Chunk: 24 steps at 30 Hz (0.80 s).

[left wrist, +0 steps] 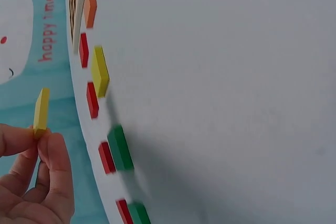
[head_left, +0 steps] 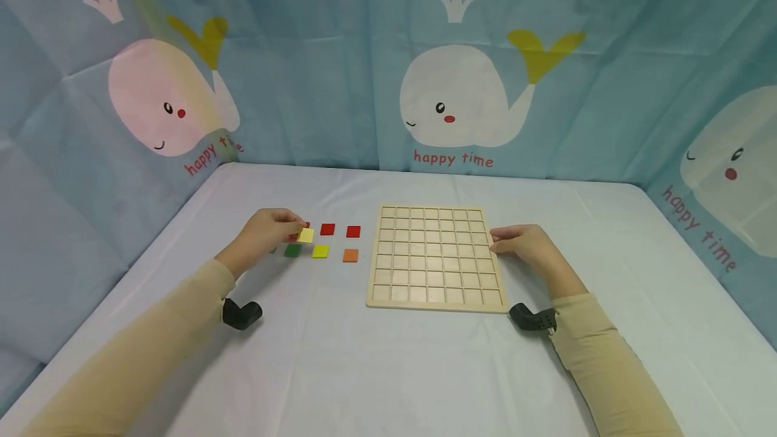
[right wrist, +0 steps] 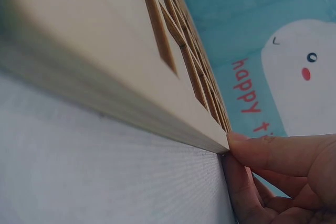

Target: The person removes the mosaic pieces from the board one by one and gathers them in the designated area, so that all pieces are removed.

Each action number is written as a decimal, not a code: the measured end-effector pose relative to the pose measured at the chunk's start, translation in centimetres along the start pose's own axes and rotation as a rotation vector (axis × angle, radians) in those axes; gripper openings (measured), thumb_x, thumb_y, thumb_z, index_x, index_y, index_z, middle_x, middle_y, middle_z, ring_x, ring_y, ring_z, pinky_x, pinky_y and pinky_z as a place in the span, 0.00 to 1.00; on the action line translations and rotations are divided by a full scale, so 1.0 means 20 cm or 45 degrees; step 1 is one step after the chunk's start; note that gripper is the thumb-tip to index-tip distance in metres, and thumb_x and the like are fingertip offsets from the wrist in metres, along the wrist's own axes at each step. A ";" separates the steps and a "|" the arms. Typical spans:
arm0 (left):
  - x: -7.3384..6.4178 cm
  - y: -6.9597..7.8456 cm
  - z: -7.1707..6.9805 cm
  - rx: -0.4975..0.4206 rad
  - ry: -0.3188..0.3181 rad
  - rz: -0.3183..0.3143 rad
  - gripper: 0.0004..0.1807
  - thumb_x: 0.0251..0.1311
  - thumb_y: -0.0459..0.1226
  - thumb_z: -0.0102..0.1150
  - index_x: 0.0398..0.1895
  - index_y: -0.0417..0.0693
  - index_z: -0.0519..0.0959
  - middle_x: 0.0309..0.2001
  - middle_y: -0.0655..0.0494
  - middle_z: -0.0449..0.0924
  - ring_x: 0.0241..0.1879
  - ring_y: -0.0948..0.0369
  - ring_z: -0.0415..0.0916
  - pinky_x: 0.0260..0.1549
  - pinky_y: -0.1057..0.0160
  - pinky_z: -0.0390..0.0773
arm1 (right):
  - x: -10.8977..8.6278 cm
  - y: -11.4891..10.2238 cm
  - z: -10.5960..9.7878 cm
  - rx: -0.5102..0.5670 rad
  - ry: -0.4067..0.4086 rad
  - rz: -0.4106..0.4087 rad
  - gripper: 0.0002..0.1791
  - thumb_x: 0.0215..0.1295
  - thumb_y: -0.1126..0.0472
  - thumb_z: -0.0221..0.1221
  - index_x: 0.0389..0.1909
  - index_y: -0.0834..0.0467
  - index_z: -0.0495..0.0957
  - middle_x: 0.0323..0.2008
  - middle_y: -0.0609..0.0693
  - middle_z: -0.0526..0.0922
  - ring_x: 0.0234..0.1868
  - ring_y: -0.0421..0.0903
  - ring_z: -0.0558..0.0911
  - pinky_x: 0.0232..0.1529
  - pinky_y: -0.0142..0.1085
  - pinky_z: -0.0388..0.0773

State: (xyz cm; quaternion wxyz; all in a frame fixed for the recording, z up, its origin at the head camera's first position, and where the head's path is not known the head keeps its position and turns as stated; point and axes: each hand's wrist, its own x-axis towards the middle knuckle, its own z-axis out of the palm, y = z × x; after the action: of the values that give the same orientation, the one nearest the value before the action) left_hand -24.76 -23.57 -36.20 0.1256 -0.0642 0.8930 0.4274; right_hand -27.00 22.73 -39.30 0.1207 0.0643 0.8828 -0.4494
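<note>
My left hand (head_left: 267, 235) is raised over the left part of the table. Its thumb and fingertips pinch a pale yellow square tile (left wrist: 41, 111) at one end. Below it lie red tiles (head_left: 328, 229), green tiles (left wrist: 121, 148), a brighter yellow tile (head_left: 320, 251) and an orange tile (head_left: 351, 255), in two rows; the hand hides some of them in the head view. A wooden grid board (head_left: 435, 263) lies flat to their right, its compartments bare. At its right edge, my right hand (head_left: 527, 243) grips the rim (right wrist: 157, 114) between thumb and fingers.
A white cloth (head_left: 315, 369) covers the table. Behind and beside it hangs a blue curtain (head_left: 340, 106) printed with whales. Black wrist cameras (head_left: 243, 314) stick out below both hands, the right one close to the board's near corner.
</note>
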 end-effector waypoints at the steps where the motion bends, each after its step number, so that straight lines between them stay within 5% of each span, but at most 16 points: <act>1: -0.01 -0.01 -0.01 0.007 0.003 -0.003 0.21 0.71 0.47 0.49 0.57 0.43 0.77 0.55 0.45 0.76 0.52 0.53 0.73 0.50 0.60 0.73 | 0.00 0.00 0.00 -0.001 0.001 0.000 0.30 0.62 0.59 0.67 0.64 0.62 0.75 0.60 0.60 0.80 0.60 0.52 0.78 0.66 0.49 0.70; 12: -0.03 -0.19 -0.19 0.077 0.026 -0.014 0.26 0.73 0.50 0.47 0.60 0.38 0.75 0.62 0.38 0.72 0.57 0.49 0.71 0.59 0.51 0.73 | 0.00 0.00 0.00 -0.003 -0.018 0.008 0.30 0.62 0.58 0.67 0.65 0.61 0.74 0.61 0.59 0.80 0.60 0.51 0.79 0.65 0.48 0.72; 18: -0.02 -0.30 -0.31 0.149 0.019 -0.047 0.31 0.72 0.51 0.45 0.66 0.36 0.69 0.69 0.34 0.63 0.64 0.42 0.60 0.58 0.45 0.70 | 0.00 0.00 -0.01 0.005 -0.006 0.009 0.30 0.62 0.58 0.67 0.64 0.61 0.75 0.60 0.59 0.81 0.63 0.54 0.77 0.65 0.49 0.71; 24: 0.01 -0.39 -0.36 0.158 0.032 -0.120 0.30 0.72 0.49 0.47 0.64 0.33 0.70 0.63 0.34 0.69 0.60 0.43 0.63 0.58 0.42 0.69 | 0.00 0.00 0.00 0.001 -0.002 0.013 0.30 0.61 0.58 0.67 0.64 0.61 0.75 0.59 0.58 0.82 0.56 0.48 0.80 0.61 0.46 0.73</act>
State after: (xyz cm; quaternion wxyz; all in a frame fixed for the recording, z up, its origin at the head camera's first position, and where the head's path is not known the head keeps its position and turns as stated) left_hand -24.41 -34.01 -37.73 0.1381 -0.1035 0.9152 0.3641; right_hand -27.03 22.80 -39.36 0.1237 0.0684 0.8822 -0.4491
